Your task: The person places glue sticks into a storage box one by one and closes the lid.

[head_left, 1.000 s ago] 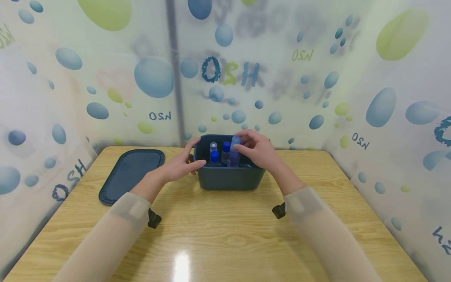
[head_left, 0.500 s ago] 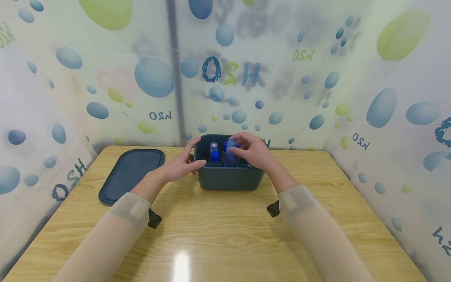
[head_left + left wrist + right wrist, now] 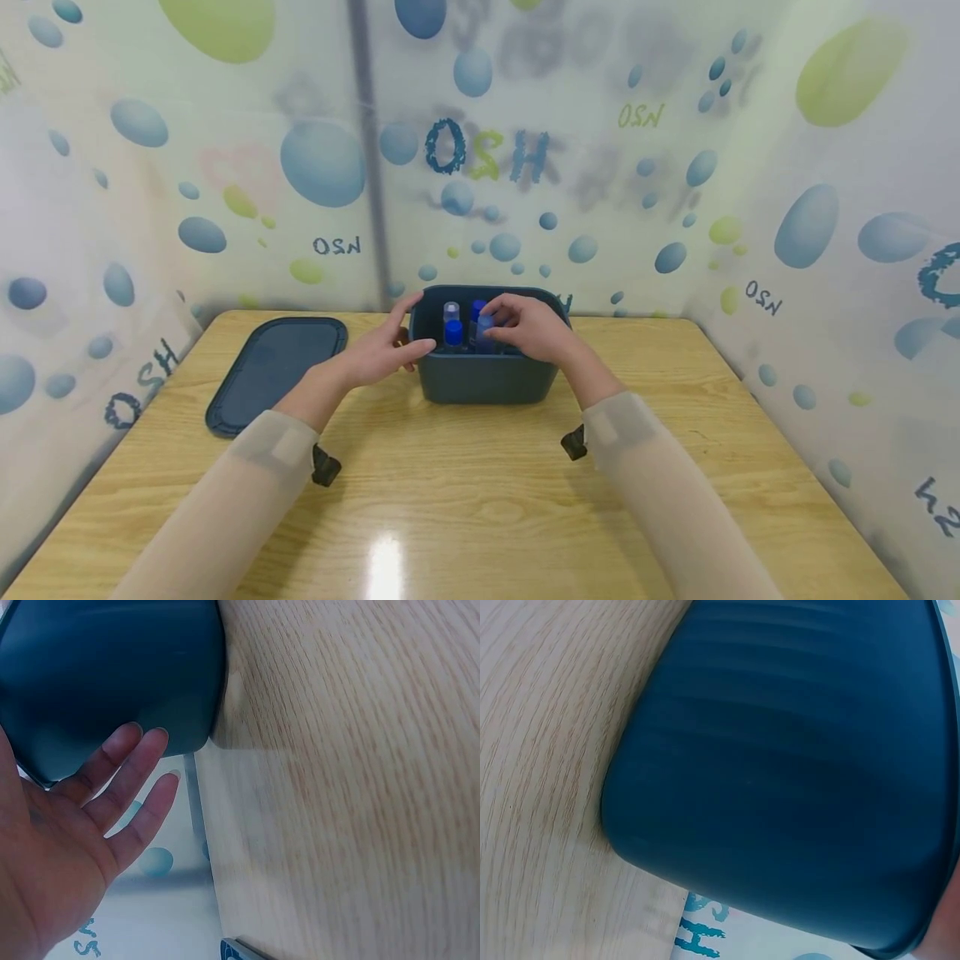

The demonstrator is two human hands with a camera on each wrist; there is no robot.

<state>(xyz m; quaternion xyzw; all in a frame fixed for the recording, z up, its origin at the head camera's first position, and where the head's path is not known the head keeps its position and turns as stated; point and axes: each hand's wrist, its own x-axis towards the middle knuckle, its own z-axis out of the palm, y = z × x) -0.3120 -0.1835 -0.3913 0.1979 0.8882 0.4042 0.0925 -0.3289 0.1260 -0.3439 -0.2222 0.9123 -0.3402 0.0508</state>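
A dark blue-green plastic bin (image 3: 486, 383) stands near the table's back edge; its outer wall fills much of the right wrist view. My left hand (image 3: 378, 354) touches the bin's left end, fingers extended and spread, thumb by the front rim. In the left wrist view, the fingers (image 3: 146, 757) lie loosely against or close to the wall. Reaching over the right side, my right hand (image 3: 536, 329) pinches a translucent blue bottle (image 3: 485, 330) low inside the bin. Left of it are a blue-capped bottle (image 3: 453, 333), a clear-topped bottle (image 3: 451, 312) and another blue cap (image 3: 477, 308). The bottles' bases are hidden.
A dark flat lid (image 3: 273, 375) with rounded corners lies on the wooden table (image 3: 465, 492), left of the bin. Patterned curtain walls (image 3: 637, 208) enclose the table at the back and both sides.
My right hand has moved left and down, lowering the translucent blue bottle deeper into the bin. The left hand has stayed at the bin's left end.
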